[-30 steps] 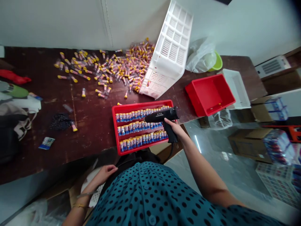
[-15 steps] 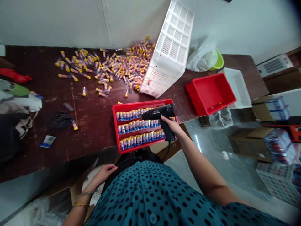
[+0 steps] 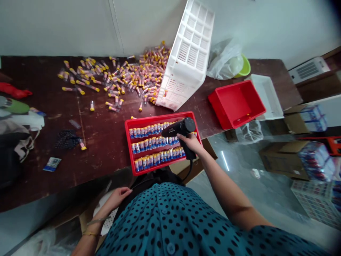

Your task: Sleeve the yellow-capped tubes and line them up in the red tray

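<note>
My right hand [image 3: 191,143] is wrapped round the handle of a black hair dryer [image 3: 176,128], whose nozzle points left over a red tray [image 3: 128,142]. Three rows of small capped tubes [image 3: 151,142] with blue labels stand in that tray at the table's front edge. The dryer hides part of the right end of the rows. My left hand [image 3: 119,197] is beside my left hip, below the tray, fingers partly curled and thumb apart, holding nothing visible.
Many yellow-capped tubes [image 3: 135,76] lie loose behind the tray on the dark table [image 3: 106,142]. A white crate [image 3: 186,60] stands tilted beside them. Farther right are a red bin [image 3: 237,103], a white tray [image 3: 269,96] and a green bowl [image 3: 243,67].
The hair dryer has turned in my right hand, so its round rear end now shows more, and has shifted slightly left. My left hand looks unchanged.
</note>
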{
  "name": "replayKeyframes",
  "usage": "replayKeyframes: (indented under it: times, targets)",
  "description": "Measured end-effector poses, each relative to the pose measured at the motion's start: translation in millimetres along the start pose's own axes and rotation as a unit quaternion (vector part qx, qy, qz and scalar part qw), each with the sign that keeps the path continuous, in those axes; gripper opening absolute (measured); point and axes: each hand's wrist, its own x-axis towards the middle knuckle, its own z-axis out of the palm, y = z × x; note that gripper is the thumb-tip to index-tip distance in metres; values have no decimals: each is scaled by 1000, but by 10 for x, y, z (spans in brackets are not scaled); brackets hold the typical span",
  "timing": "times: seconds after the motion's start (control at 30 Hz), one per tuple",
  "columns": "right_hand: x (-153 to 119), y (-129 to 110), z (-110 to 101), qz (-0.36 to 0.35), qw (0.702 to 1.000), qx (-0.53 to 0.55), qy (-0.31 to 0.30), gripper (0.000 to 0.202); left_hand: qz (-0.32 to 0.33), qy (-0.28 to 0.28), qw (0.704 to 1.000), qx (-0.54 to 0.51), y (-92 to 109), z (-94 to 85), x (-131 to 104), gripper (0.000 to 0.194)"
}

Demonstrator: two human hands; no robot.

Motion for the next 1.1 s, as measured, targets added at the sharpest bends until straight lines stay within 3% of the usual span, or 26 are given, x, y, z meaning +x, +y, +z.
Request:
replayKeyframes:
  times: [0.17,0.3,0.37,0.5,0.63,0.73,0.93,1.1]
  targets:
    - [38,114,-554,33,989,-26,144,48,3,-8,1000,-24,79,28,23,59]
    - [-8,145,-852,60,988,-5,142,44,-5,-30,999,-14,190,33,53,63]
    - [-36,147,-870,75,989,13,129,42,-2,-31,1000,-2,261,17,77,64]
    - [-92,179,-876,87,983,20,161,38,7,-37,999,11,389,-18,118,66]
    - [-133,252,-1049,114,983,34,143,38,1,-53,999,8,467,-14,128,67]
    - [-103,298,-1150,124,976,45,175,40,-8,-53,999,5,528,13,123,69]
    - [30,342,-1063,127,977,64,156,41,-19,-48,999,15,713,37,88,70]
    - [69,402,-1233,133,962,70,229,38,-8,-37,999,16,661,40,84,69]
